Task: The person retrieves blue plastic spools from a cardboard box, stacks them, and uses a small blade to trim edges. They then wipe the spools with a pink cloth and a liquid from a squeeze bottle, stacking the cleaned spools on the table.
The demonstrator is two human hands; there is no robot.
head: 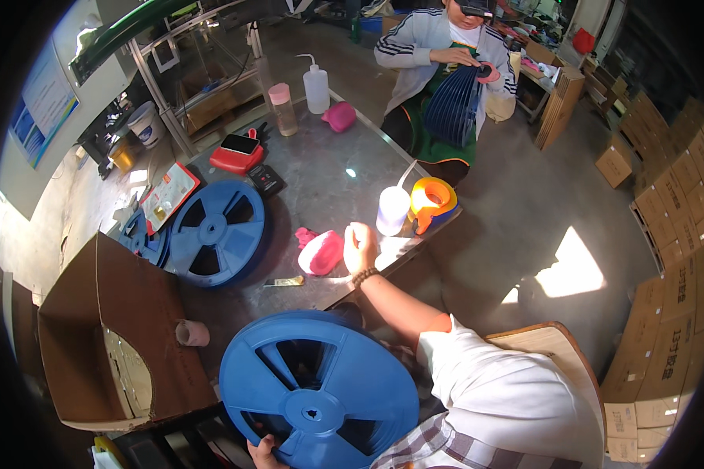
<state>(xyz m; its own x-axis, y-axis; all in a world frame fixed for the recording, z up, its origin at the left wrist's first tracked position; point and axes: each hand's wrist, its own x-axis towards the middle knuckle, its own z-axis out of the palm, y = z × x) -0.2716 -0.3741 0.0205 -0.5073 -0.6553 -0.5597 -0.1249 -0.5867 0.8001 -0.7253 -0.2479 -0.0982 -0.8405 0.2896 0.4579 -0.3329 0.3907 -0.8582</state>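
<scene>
A stack of blue plastic reels (352, 366) leans across my lap, its spoked face towards me. My left hand (265, 454) grips the lower left rim, a finger showing through a window in the flange. Over the near edge of the metal table (328, 158), my right hand (361, 249) is bent at the wrist with curled fingers; its palm side is hidden. Just left of it sits a pink cloth pad (321, 253), and whether they touch is unclear. A flat brush (286, 281) lies nearby. Beyond the hand stand a white squeeze bottle (393, 210) and an orange tape dispenser (433, 199).
More blue reels (217, 231) lie at the table's left, near a red pouch (234, 161) carrying a phone (240, 144). An open cardboard box (146, 328) stands at left. Across the table, a person (446, 76) holds dark blue reels. Stacked cartons (674, 328) line the right.
</scene>
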